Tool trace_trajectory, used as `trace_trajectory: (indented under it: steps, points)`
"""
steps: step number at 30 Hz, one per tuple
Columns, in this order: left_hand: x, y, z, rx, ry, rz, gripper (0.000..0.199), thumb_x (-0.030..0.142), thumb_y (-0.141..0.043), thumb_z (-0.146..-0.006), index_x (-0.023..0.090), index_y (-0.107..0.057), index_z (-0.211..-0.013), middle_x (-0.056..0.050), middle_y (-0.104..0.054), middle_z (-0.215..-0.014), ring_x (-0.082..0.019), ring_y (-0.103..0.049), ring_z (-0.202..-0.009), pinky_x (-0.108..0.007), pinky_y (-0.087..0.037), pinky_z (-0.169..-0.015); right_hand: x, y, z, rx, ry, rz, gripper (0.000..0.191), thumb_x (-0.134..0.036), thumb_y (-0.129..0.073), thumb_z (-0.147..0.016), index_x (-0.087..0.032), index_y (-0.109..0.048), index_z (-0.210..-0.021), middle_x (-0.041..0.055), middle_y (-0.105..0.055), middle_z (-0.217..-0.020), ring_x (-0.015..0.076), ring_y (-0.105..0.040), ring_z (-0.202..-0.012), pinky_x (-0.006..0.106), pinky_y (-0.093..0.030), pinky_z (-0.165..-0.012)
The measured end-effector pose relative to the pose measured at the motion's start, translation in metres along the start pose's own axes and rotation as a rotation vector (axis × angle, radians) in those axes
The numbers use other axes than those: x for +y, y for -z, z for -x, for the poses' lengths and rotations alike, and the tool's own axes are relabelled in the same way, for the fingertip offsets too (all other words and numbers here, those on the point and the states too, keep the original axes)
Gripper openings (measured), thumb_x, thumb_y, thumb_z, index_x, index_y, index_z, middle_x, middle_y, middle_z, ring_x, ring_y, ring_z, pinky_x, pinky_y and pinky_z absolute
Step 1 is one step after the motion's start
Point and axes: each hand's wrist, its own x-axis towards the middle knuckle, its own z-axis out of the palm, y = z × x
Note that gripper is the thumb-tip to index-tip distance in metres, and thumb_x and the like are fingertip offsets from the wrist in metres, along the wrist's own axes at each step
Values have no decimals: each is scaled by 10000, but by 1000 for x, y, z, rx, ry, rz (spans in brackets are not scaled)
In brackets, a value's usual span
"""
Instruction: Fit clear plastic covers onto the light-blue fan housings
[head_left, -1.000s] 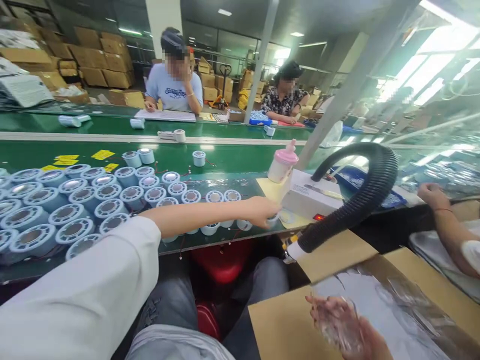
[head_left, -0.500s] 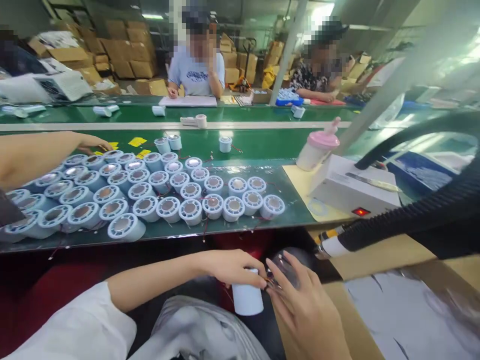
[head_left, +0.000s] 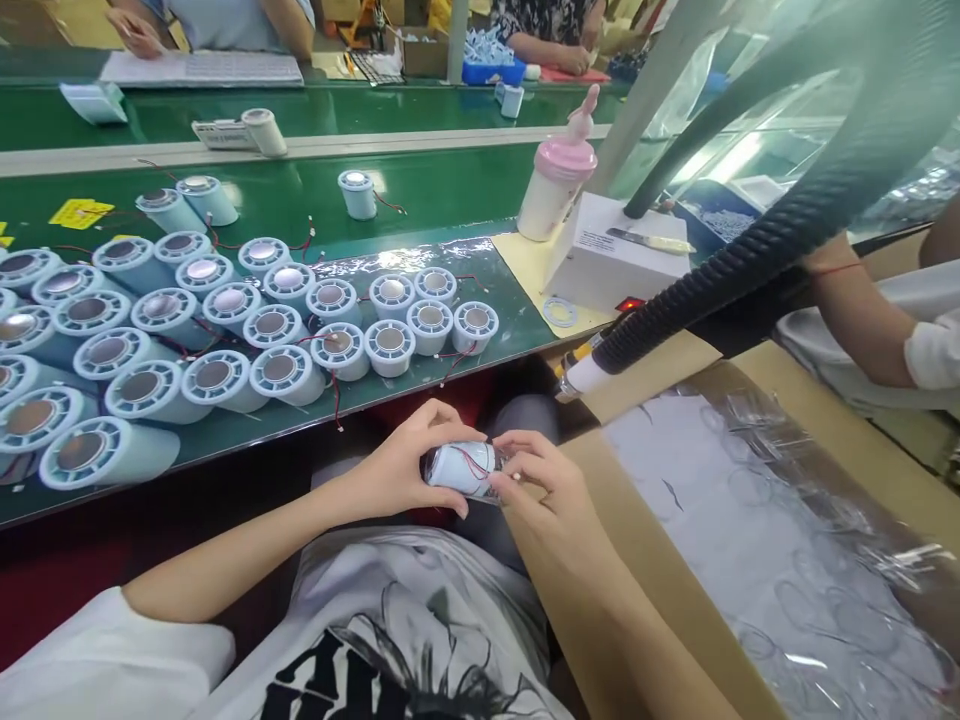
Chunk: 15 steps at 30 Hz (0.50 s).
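Note:
In front of my lap I hold a light-blue plastic cylinder [head_left: 457, 470] lying on its side, with thin red and black wires along it. A clear plastic sleeve [head_left: 491, 495] shows around it, though how far it reaches is hard to see. My left hand [head_left: 409, 465] is wrapped round the cylinder's left end, thumb below and fingers above. At the other end, my right hand [head_left: 536, 475] pinches the clear sleeve near the wires' small white plug. Many like cylinders [head_left: 210, 375] with round metal discs on top crowd the bench edge to the left.
A white box [head_left: 600, 240] with a lit red switch and a black ribbed hose [head_left: 720, 250] stand right of the bench. Beside them is a pink-lidded bottle [head_left: 555, 185]. An open carton [head_left: 675, 560] holds clear plastic pieces. Co-workers' arms [head_left: 855, 310] appear right and opposite.
The cylinder, upright in my left hand before, now lies sideways with clear plastic around it. My hands have come together on it. The view has tilted down and turned right; the arm at left is out of view.

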Motion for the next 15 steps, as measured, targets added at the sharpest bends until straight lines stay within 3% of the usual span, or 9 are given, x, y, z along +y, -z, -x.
trace_trajectory:
  steps: [4,9,11,13,15]
  points:
    - [-16,-2,3,-74,-56,63,663,373,-853,-595,248,-635,-1209,-121,-564,-1236,-288,-544,-1167,-444,-442,-1020,6,-1,-3,58,-119,-164,296,-336,-662,-771,-195,-564,-531,89,-643,-965,224,-632,-895,315,-503,-724]
    - [-9,-4,6,-139,81,322,666,292,-792,-690,216,-543,-1304,-130,-587,-1289,-260,-586,-1151,-358,-541,-904,11,3,-9,104,-213,-401,356,-415,-705,-745,-195,-602,-485,86,-699,-922,270,-667,-942,378,-528,-783]
    - [-3,-5,6,-131,151,416,640,260,-770,-713,199,-526,-1302,-132,-570,-1312,-246,-600,-1130,-366,-536,-924,11,5,-8,67,-152,-408,313,-434,-712,-753,-208,-665,-541,86,-722,-988,282,-667,-996,411,-537,-836]
    - [1,-5,6,-117,206,526,626,237,-754,-735,198,-498,-1306,-131,-554,-1331,-235,-602,-1125,-371,-527,-938,12,9,-5,-10,-12,-264,150,-385,-780,-707,-239,-752,-729,83,-702,-1153,298,-631,-1112,445,-503,-954]
    - [3,-5,7,-110,234,636,615,235,-745,-752,206,-479,-1306,-128,-548,-1337,-229,-595,-1131,-358,-527,-928,13,12,0,-62,138,-50,288,-281,-818,-680,-275,-756,-961,72,-629,-1303,299,-579,-1209,447,-451,-1045]
